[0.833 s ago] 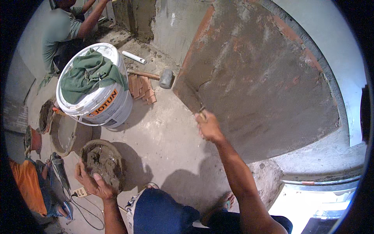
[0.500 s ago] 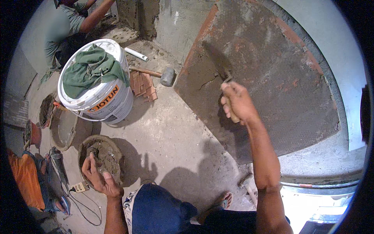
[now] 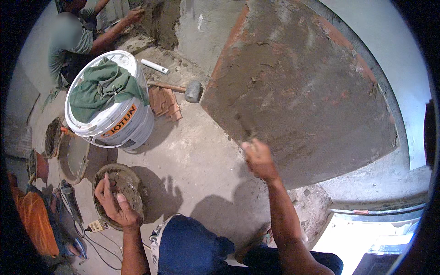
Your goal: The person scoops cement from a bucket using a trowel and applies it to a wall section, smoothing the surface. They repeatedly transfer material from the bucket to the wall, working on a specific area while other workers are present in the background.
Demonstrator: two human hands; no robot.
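The right hand (image 3: 259,158) is closed, its tool hidden, against the wet wall (image 3: 298,91); the left hand (image 3: 114,201) holds the mud pan (image 3: 130,181), which could tip if tilted

Single head-worn fisheye view, looking steeply down from close above the right hand (image 3: 259,158) at the plastered wall (image 3: 302,91), left hand (image 3: 114,201) on the mortar pan (image 3: 130,181) lower left.

Bare forearms, no sleeves; dark blue trousers (image 3: 192,245); hands (image 3: 114,204) ungloved.
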